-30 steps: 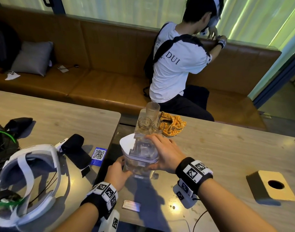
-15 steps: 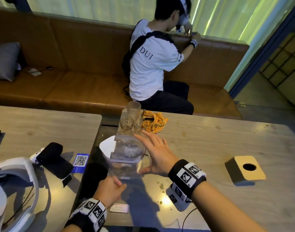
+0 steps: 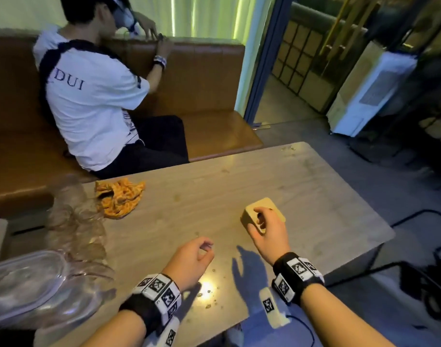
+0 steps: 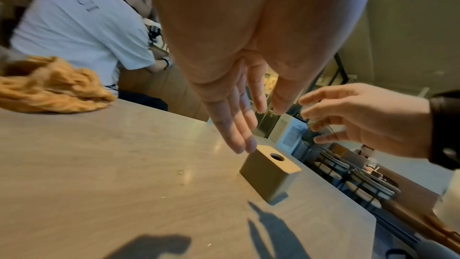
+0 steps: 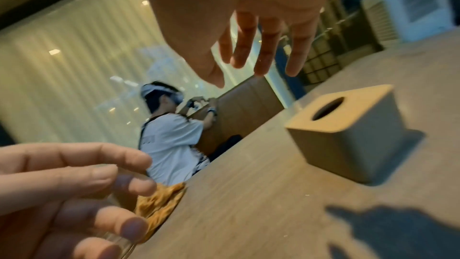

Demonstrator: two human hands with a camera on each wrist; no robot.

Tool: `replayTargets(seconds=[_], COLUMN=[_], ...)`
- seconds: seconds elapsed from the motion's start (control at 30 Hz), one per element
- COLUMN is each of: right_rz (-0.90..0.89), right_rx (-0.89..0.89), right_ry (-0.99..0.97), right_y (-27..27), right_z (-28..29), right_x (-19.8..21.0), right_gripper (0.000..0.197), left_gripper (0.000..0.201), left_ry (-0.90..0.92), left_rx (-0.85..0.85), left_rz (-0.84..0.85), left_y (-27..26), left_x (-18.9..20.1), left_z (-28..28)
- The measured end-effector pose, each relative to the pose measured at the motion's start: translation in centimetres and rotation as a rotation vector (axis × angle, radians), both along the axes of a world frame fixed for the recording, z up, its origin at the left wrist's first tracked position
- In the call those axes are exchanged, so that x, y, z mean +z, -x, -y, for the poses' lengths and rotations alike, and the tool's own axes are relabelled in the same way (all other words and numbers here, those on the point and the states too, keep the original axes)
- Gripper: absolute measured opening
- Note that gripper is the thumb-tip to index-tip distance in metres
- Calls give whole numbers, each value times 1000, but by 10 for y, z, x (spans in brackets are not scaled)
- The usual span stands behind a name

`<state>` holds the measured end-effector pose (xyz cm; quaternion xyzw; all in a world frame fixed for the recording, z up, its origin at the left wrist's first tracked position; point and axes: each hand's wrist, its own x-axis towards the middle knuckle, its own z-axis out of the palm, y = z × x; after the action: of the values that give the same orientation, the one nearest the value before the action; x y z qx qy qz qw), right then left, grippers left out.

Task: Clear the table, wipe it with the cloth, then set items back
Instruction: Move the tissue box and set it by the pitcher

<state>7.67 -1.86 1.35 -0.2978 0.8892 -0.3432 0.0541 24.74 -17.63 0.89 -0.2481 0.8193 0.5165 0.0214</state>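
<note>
A wooden tissue box (image 3: 249, 216) with a round hole stands on the right part of the wooden table (image 3: 214, 176). My right hand (image 3: 260, 222) hovers just above it with fingers spread; the wrist views show a gap between the right hand (image 5: 248, 56) and the box (image 5: 348, 131). My left hand (image 3: 201, 249) floats over the table's middle, fingers relaxed, holding nothing. A crumpled orange cloth (image 3: 119, 196) lies at the table's far left edge.
A clear pitcher (image 3: 26, 284) and blurred clear glasses (image 3: 71, 216) stand at the left. Water drops (image 3: 209, 296) dot the near edge. A person (image 3: 94, 108) sits on the brown sofa behind. A white appliance (image 3: 372, 91) and cables are on the floor to the right.
Both hands have let go of the pitcher, which now stands at the left. My right hand has moved right to over the wooden box, my left to the table's middle. The view has turned right.
</note>
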Motion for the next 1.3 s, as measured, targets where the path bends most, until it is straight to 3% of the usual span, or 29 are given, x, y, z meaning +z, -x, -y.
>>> replayTargets(seconds=[0.1,0.23,0.33,0.4,0.47,0.6,0.73,0.83,0.9,1.03,1.07,1.13,1.23,1.3], right_rz=[129,375,550,641,711,897,843,707,610,424,370,378,339,326], right_rx=[-197,-328,-328,-283,-236,-290,-267,-165,-85,77,171,215,436,599], right_ry=[-53,-205,-256,-286,-296,-96,51,74,-3,-229,-270,-319,-415,-435], right_y=[48,106,138,149,152,146,139,134,127,98,59,52,-16,-65], right_z=[-32,-57,-57,-53,-48,-42,-39,-33,-27,-15,-4,-3,18,35], right_x=[-21,-51,-72,-83,-89,-92,-75,-60,-50,-24,-7,1,22,28], right_gripper=[30,46,65,68,59,34,34,44,55,64,70,79,88,89], left_gripper=[28,41,50,53,55,53,54,57,54,27,26,40,87,98], left_ry=[-23,-143,-118,-88,-81,-163,-311,-304,-293,-270,-265,-271,-271,-237], left_rx=[-10,111,176,179,172,180,353,434,447,413,443,402,467,486], left_rz=[34,122,176,202,217,185,85,-3,-10,9,10,37,23,45], left_y=[60,134,176,194,205,210,194,173,148,82,31,20,-48,-94], left_x=[-12,-29,-40,-47,-54,-70,-68,-48,-33,-18,-6,-9,-2,-4], left_z=[-19,-41,-49,-52,-53,-50,-46,-50,-54,-55,-54,-55,-48,-43])
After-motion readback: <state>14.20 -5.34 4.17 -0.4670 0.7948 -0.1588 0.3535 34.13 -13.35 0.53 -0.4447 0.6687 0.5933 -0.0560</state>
